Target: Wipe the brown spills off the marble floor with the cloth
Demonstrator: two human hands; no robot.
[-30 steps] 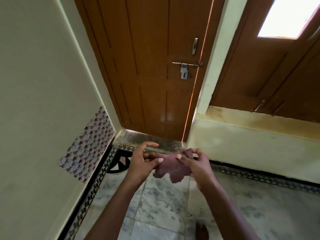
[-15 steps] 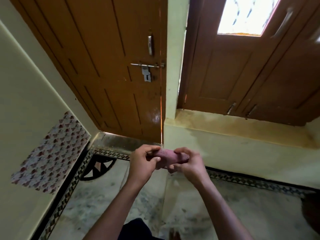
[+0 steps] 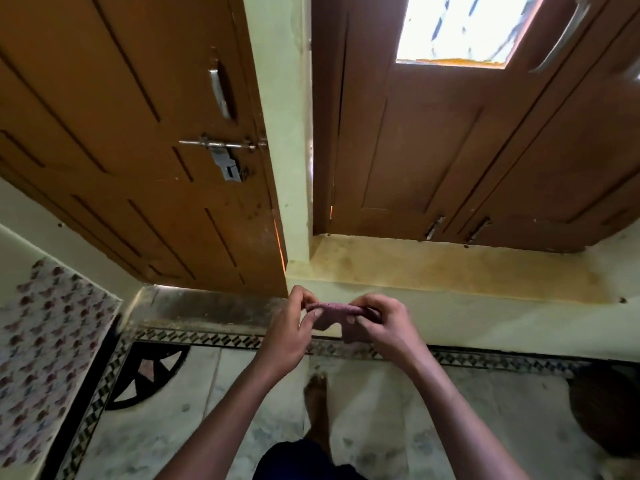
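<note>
A small purplish cloth (image 3: 332, 311) is stretched between both hands at chest height, folded into a narrow band. My left hand (image 3: 289, 336) pinches its left end and my right hand (image 3: 388, 330) grips its right end, with part of the cloth bunched under the fingers. Below lies the grey-white marble floor (image 3: 398, 424). A large brown patch (image 3: 606, 414) spreads on the floor at the far right edge.
A closed brown door (image 3: 138, 150) with a latch stands ahead on the left, and a brown window shutter (image 3: 450, 150) above a yellow ledge on the right. A black patterned border (image 3: 214, 339) lines the floor. My bare foot (image 3: 317, 410) stands on the marble.
The cloth went from hanging loosely open to being folded into a tight band between my hands. The view has swung rightward, bringing the brown patch into sight.
</note>
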